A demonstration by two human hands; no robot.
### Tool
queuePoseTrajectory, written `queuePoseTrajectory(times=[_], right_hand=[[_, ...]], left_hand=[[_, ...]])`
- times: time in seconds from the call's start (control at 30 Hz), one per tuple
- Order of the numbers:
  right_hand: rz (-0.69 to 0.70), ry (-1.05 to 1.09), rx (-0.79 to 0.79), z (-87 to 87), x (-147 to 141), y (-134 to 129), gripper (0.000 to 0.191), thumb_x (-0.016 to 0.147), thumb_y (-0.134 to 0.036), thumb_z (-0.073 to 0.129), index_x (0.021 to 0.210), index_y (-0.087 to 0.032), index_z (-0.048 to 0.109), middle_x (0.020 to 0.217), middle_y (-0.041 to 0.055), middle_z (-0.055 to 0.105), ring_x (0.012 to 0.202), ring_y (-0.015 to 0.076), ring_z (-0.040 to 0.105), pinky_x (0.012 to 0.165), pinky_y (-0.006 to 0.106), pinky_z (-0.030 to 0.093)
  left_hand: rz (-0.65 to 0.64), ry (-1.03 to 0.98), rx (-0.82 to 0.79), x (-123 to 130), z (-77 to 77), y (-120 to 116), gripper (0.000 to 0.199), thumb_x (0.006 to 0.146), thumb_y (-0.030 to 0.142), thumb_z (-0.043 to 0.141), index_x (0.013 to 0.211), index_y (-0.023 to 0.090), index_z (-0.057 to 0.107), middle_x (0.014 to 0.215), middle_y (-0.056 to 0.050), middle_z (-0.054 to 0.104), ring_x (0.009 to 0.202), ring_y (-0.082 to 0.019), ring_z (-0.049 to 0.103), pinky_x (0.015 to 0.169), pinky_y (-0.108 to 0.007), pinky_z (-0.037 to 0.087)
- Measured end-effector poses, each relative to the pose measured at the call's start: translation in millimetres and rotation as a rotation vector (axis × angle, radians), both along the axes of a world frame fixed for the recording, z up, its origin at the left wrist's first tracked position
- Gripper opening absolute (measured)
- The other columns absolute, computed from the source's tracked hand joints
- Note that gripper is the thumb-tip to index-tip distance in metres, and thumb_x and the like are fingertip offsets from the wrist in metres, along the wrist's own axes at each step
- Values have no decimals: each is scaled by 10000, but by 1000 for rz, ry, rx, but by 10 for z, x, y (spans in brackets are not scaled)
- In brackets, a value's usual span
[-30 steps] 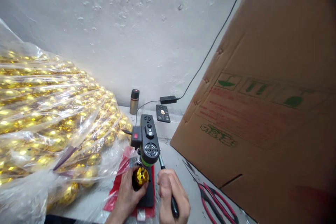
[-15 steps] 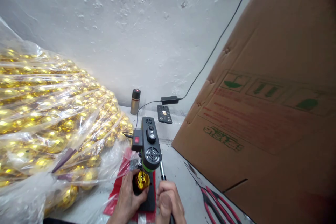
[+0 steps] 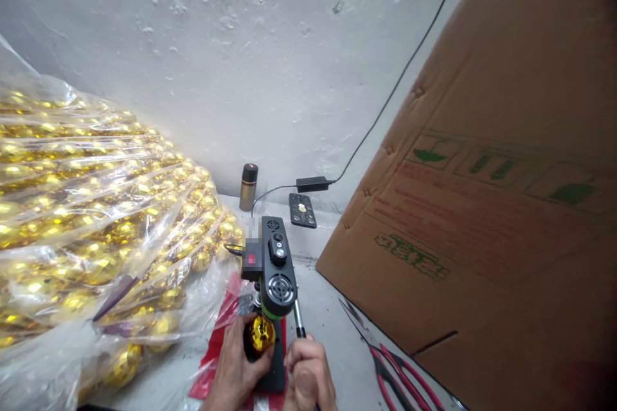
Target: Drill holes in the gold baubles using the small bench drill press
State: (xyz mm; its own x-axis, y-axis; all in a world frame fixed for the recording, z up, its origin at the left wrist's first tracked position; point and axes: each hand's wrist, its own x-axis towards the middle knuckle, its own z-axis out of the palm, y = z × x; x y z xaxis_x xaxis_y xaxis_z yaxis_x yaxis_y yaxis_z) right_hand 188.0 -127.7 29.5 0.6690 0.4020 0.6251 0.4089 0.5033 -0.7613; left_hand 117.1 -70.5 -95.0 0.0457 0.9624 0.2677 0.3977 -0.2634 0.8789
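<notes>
My left hand (image 3: 236,356) is closed around a shiny gold bauble (image 3: 262,334), thumb on its near side and fingers at its far left. The bauble sits under the head of a small black bench drill press (image 3: 278,270), over its dark base (image 3: 274,372). My right hand (image 3: 308,372) is wrapped in a fist round the black grip of the machine's metal lever (image 3: 299,318), to the right of the bauble. Whether the bit touches the bauble is hidden by the head.
A clear plastic bag (image 3: 106,225) full of gold baubles fills the left. A large cardboard box (image 3: 472,205) leans at right, with red-handled scissors (image 3: 395,372) beside it. Behind the machine stand a bottle (image 3: 248,187), a phone (image 3: 303,210) and a power adapter (image 3: 312,183). Red plastic (image 3: 212,359) lies underneath.
My right hand, still on the lever, has shifted very slightly left. My left hand and the bauble stay nearly in place.
</notes>
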Motion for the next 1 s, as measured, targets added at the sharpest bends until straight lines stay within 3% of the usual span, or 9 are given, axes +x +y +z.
queuePoseTrajectory(times=[0.37, 0.6, 0.77, 1.0], right_hand=[[14, 26, 7, -29, -6, 3, 458, 1126, -375, 436, 697, -215, 459, 734, -62, 500, 655, 105, 480, 1039, 312, 456], [51, 10, 51, -157, 82, 33, 450, 1129, -346, 428, 701, -218, 482, 723, -65, 545, 649, 103, 516, 1058, 329, 442], [50, -131, 149, -350, 228, 128, 452, 1112, -330, 437, 675, -224, 475, 667, -59, 544, 591, 113, 530, 948, 306, 471], [29, -87, 183, -512, 263, 208, 456, 1094, -361, 471, 662, -217, 441, 670, -52, 513, 576, 112, 524, 812, 319, 478]], left_hand=[[-17, -4, -12, -7, -26, 4, 422, 742, 402, 789, 1103, 192, 733, 1062, -143, 813, 977, -361, 785, 871, -553, 663], [-6, -19, -14, 16, -6, 1, 420, 726, 392, 790, 1092, 194, 742, 1071, -154, 813, 989, -378, 785, 880, -575, 659], [14, -49, 5, 63, -14, 1, 411, 705, 374, 769, 1070, 186, 748, 1066, -170, 815, 979, -387, 781, 875, -592, 652], [31, -73, 15, 87, -79, 1, 417, 689, 352, 770, 1074, 192, 748, 1053, -154, 815, 975, -378, 780, 874, -579, 655]])
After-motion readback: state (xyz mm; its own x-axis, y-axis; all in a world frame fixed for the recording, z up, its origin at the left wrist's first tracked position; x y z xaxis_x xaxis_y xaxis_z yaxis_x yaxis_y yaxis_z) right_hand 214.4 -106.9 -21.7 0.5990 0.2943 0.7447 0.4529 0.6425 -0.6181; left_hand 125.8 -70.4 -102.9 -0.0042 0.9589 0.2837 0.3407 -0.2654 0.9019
